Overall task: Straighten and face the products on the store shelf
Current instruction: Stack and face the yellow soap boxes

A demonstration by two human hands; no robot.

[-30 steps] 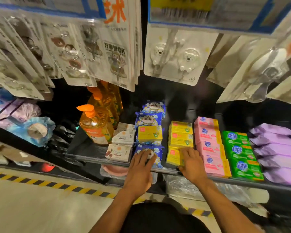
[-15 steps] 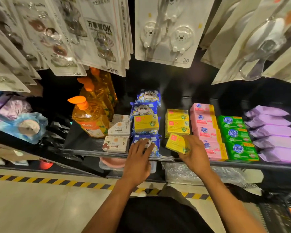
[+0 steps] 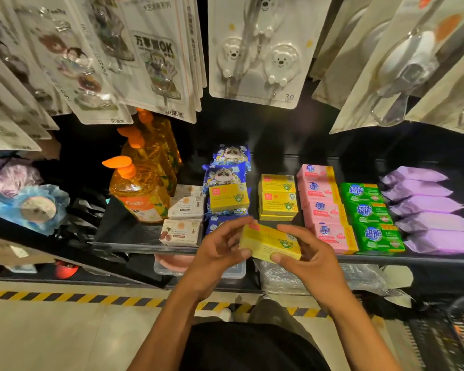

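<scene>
Two hands hold one yellow box [image 3: 269, 242] between them, in the air just in front of the front edge of the black shelf [image 3: 134, 246]. The left hand [image 3: 217, 250] pinches the left end of the yellow box, with the thumb on the near side and the fingers over the far side. The right hand [image 3: 308, 255] grips the right end in the same manner. The yellow box is tilted, its left end a little higher, and the face with a green shield mark looks up.

Directly behind the yellow box, on the shelf, stands a stack of yellow boxes [image 3: 277, 199] of the same kind. Behind the yellow box and to its left, a single yellow pack [image 3: 228, 200] lies on top of the blue panda packets [image 3: 227, 172]. Further left of the yellow box are white boxes [image 3: 184, 210], and beyond them orange pump bottles [image 3: 137, 194]. To the right of the yellow box runs a row of pink boxes [image 3: 324, 210], then green boxes [image 3: 370, 218], and farthest from it purple soft packs [image 3: 426, 207]. High above the yellow box hang blister cards [image 3: 260, 49] with hooks.
</scene>
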